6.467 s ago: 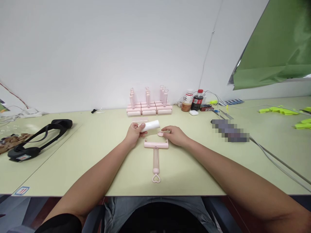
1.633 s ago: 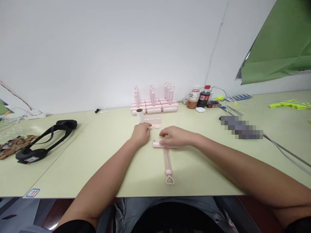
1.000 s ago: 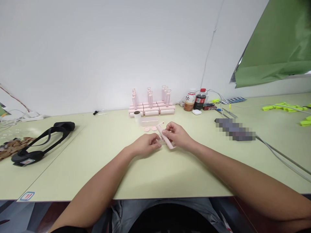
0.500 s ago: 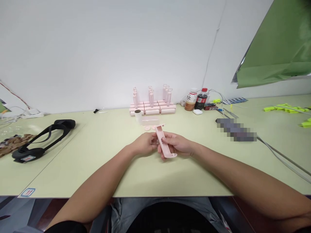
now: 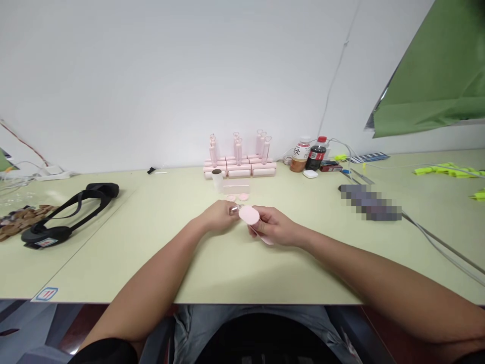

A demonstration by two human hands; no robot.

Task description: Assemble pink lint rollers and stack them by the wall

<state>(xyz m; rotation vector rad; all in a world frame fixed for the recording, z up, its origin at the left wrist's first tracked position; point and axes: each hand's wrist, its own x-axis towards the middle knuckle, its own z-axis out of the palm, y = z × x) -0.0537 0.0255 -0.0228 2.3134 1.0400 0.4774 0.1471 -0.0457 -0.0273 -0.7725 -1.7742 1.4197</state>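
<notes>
My right hand [image 5: 275, 226] is closed round a pink plastic shell [image 5: 249, 215]. Its flat round end faces me, and its long curved body runs down behind my fingers. My left hand [image 5: 220, 216] pinches a small shiny, clear-looking piece [image 5: 235, 209] just left of the shell's round end; most of it is hidden by the fingers. Beyond my hands lie pink discs [image 5: 243, 197] and a clear curved cover [image 5: 237, 187]. A white paper roll [image 5: 217, 181] with a brown core stands upright beside the cover.
Several pink cylinders [image 5: 239, 173] lie by the wall, with slim pink handles [image 5: 238, 151] standing among them. At right are two drink bottles [image 5: 316, 154], a white case [image 5: 310, 174] and cables. A black headset [image 5: 71, 215] lies left, near brown pieces [image 5: 28, 220].
My right hand has turned the pink shell, so its round end now faces me instead of its hollow inside. My left hand has shifted slightly left, showing more of the shiny piece.
</notes>
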